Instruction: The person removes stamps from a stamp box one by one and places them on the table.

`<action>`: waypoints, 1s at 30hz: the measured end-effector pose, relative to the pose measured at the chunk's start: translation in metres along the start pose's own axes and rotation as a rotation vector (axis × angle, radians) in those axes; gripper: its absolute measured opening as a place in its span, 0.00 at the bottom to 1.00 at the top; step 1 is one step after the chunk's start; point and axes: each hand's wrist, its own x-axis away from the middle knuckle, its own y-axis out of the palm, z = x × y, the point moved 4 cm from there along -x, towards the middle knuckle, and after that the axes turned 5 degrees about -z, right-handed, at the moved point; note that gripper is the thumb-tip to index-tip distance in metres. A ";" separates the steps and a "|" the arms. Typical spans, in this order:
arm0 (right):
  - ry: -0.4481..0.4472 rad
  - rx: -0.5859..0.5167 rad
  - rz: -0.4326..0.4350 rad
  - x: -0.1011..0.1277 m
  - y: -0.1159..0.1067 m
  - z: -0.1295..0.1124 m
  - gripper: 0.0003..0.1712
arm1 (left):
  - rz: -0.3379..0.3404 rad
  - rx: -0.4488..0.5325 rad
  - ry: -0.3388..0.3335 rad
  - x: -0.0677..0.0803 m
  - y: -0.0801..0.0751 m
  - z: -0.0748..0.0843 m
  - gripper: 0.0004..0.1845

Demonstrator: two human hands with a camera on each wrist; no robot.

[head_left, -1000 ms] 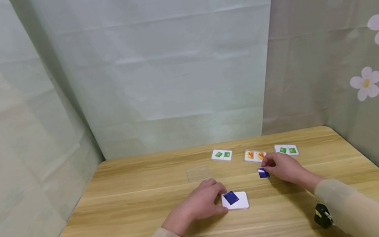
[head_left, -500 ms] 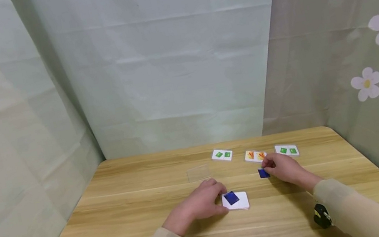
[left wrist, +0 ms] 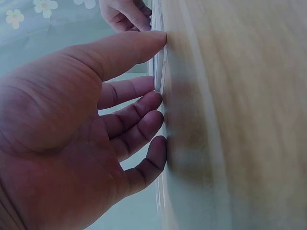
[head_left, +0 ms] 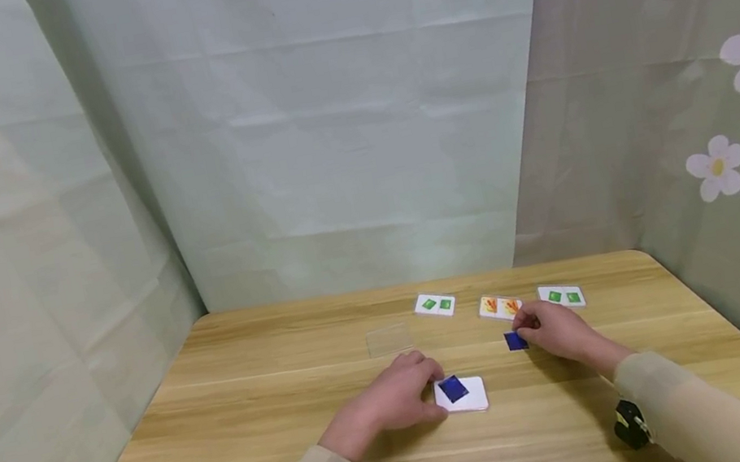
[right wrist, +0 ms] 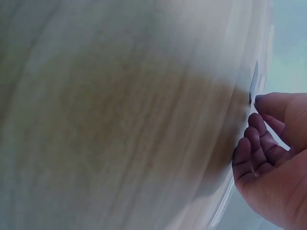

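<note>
My left hand (head_left: 430,387) rests on the wooden table (head_left: 240,419), thumb and fingertips holding the left edge of a white card stack (head_left: 472,399) that has a blue square printed on top. In the left wrist view, the thumb and fingers (left wrist: 152,103) of the left hand (left wrist: 160,67) bracket the stack's thin edge (left wrist: 159,72). My right hand (head_left: 525,330) pinches a small blue square piece (head_left: 514,341) low over the table, just before an orange-marked card (head_left: 498,307). The right wrist view shows the curled fingers (right wrist: 256,124) of the right hand (right wrist: 256,108) beside that piece (right wrist: 253,87), seen edge-on.
Two white cards with green squares lie at the back, one (head_left: 434,304) left of the orange card and one (head_left: 561,296) right of it. A clear plastic sheet (head_left: 389,339) lies flat behind my left hand. Curtains hang close around the table.
The blue square in my right hand has tipped flatter and sunk slightly toward the table. My left hand has stayed on the card stack.
</note>
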 end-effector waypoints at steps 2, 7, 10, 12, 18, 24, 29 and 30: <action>-0.002 -0.006 0.008 0.001 -0.001 0.000 0.04 | 0.002 -0.005 0.007 0.000 0.000 0.000 0.27; -0.024 -0.006 0.054 0.003 -0.003 -0.001 0.04 | 0.006 -0.015 0.017 0.000 0.001 0.000 0.26; -0.046 -0.014 0.072 0.005 -0.004 -0.006 0.02 | 0.008 -0.017 0.020 0.001 0.000 0.001 0.26; -0.063 -0.029 0.074 0.006 -0.005 -0.011 0.02 | 0.010 -0.015 0.022 0.001 -0.001 0.001 0.26; -0.111 -0.064 0.059 0.012 -0.004 -0.031 0.03 | 0.015 -0.017 0.021 0.002 -0.002 0.002 0.26; -0.149 -0.085 0.029 0.016 0.002 -0.043 0.03 | 0.013 -0.023 0.024 0.002 0.000 0.002 0.26; -0.167 -0.091 -0.015 0.019 0.006 -0.054 0.04 | 0.013 -0.016 0.025 0.002 0.000 0.002 0.26; -0.171 -0.095 -0.027 0.020 0.007 -0.056 0.04 | 0.013 -0.016 0.024 0.002 -0.001 0.002 0.26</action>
